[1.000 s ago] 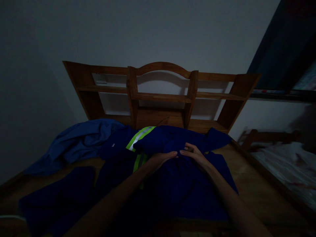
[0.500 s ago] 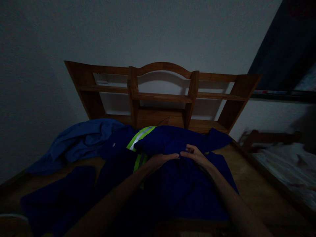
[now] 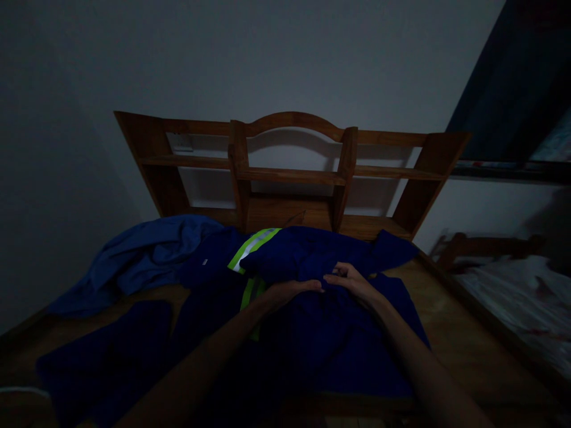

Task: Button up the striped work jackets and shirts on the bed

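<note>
A dark blue work jacket (image 3: 357, 351) with yellow-green and silver reflective bands lies spread on a wooden surface. My left hand (image 3: 292, 290) is at its middle, thumb pointing right and the other fingers hidden in the cloth. Close beside it, my right hand (image 3: 350, 281) is closed with thumb and bent fingers on the same fabric. The two thumb tips almost meet. Whatever small part of the jacket lies between them is too dark to make out. One reflective band (image 3: 254, 246) crosses the cloth left of my hands.
A lighter blue garment (image 3: 147, 252) lies crumpled at the back left. Behind the jacket, a wooden shelf unit (image 3: 292, 175) stands against the wall. At the right, past the wooden edge (image 3: 486, 321), there is whitish plastic or cloth (image 3: 521, 294). A pale cord (image 3: 22, 390) shows at lower left.
Both hands stay on the same spot of the jacket, with only slight finger movement. The whole view has shifted very slightly.
</note>
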Motion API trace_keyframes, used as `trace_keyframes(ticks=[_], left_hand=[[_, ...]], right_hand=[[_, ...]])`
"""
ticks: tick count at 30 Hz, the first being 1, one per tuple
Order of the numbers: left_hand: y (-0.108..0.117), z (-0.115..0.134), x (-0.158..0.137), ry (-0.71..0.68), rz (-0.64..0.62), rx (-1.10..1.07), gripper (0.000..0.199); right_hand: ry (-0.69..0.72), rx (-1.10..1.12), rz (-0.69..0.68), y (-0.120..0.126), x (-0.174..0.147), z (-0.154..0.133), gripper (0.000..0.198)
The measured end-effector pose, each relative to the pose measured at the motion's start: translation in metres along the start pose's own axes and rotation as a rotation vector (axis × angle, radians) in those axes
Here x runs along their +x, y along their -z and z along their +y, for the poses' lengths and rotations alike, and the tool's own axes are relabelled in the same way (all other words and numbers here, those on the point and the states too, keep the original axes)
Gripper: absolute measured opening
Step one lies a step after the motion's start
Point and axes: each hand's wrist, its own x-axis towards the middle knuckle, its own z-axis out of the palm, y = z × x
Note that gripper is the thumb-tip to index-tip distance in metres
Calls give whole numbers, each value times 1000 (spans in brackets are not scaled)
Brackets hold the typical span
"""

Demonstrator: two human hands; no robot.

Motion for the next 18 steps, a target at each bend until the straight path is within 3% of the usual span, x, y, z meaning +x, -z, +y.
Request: trace_keyframes(ticks=[7, 10, 18], left_hand=[[6, -9, 7, -22, 112, 35, 36], [7, -14, 13, -101, 165, 52, 36], [5, -3, 7, -195, 200, 211, 39]], right_hand=[[13, -12, 12, 0, -1, -5, 28], [56, -27, -12, -1, 0, -5, 29], [80, 18, -3, 2, 2, -1, 24]])
